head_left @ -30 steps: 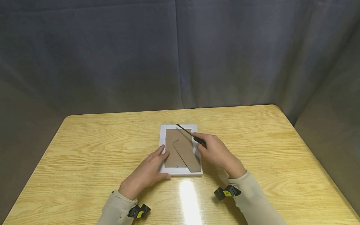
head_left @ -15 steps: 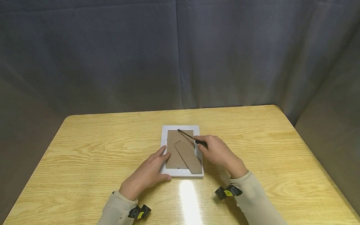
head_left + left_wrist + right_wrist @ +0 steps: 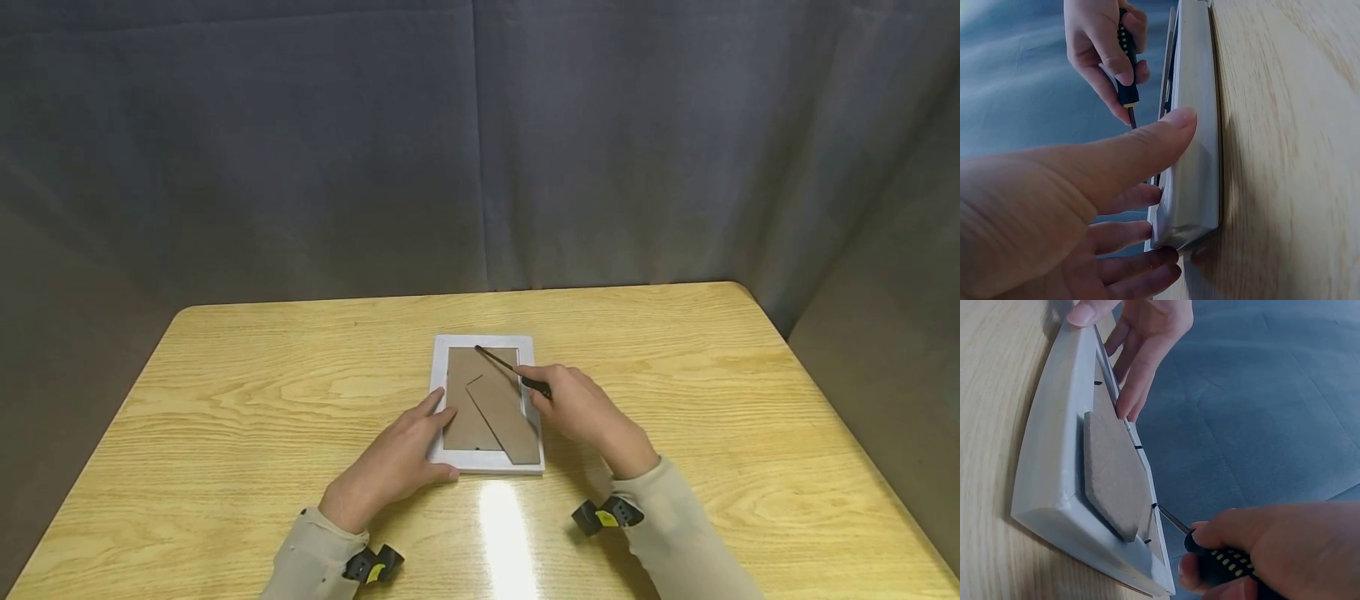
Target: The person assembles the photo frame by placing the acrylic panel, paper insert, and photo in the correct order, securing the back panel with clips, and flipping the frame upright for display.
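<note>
A white picture frame (image 3: pixel 480 460) lies face down on the table, its brown backing board (image 3: pixel 461 421) and slanted stand leg (image 3: pixel 510 421) uppermost. My left hand (image 3: pixel 393 454) holds the frame's near left corner, thumb along the near edge, other fingers at the left side and one on the backing. In my right hand (image 3: pixel 585 408) is a screwdriver (image 3: pixel 537 386), gripped by its black, yellow-dotted handle. Its thin shaft slants across the backing, and the tip reaches a small black tab (image 3: pixel 1154 505) at the far inner edge, seen in the right wrist view.
The wood-grain table (image 3: pixel 262 400) extends on every side of the frame. A dark grey curtain (image 3: pixel 337 167) hangs behind its far edge and along the sides. Black wrist cameras (image 3: pixel 603 515) sit on both sleeves.
The screwdriver tip has come down from over the frame's far rim to the backing's far edge. The frame has shifted slightly right and nearer. The left hand keeps its hold.
</note>
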`<state>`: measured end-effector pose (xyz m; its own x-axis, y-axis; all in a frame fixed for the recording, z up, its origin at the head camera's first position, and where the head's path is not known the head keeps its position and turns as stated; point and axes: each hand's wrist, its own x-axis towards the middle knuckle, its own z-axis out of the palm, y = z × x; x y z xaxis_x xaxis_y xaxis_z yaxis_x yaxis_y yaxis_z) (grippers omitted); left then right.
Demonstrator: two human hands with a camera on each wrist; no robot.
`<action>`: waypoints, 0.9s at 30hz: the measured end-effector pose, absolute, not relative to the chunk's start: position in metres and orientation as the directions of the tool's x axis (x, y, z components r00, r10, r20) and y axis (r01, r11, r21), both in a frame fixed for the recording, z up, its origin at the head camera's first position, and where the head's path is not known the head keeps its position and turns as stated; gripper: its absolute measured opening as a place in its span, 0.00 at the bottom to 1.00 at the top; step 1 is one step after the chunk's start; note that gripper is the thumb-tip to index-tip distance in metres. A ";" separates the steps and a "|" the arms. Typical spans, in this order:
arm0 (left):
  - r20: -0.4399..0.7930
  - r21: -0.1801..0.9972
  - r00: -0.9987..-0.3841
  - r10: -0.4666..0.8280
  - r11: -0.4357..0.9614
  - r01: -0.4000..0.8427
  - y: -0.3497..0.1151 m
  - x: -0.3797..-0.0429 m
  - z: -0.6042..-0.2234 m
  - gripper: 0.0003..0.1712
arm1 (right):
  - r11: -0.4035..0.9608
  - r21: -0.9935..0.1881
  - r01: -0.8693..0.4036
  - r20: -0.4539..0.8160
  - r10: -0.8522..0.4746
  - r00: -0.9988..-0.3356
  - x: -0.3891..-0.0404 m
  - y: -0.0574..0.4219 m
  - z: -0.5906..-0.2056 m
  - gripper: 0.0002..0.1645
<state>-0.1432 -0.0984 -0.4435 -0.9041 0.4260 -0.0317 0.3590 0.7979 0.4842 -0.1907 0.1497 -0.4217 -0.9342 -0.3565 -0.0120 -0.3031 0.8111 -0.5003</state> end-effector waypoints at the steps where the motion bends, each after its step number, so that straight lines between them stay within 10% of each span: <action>1: -0.033 0.484 -0.904 0.426 0.798 0.358 -0.098 -0.143 -0.443 0.49 | 0.812 -0.498 -0.304 -0.011 -0.357 -0.934 -0.190 0.150 -0.422 0.25; 27: -0.023 0.482 -0.903 0.430 0.796 0.367 -0.096 -0.144 -0.444 0.48 | 0.857 -0.407 -0.316 0.006 -0.344 -0.939 -0.185 0.144 -0.422 0.28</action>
<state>-0.1438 -0.0963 -0.4438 -0.9025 0.4300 -0.0234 0.3668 0.7960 0.4815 -0.1846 0.1444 -0.4224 -0.9391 -0.3437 0.0059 -0.3163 0.8571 -0.4066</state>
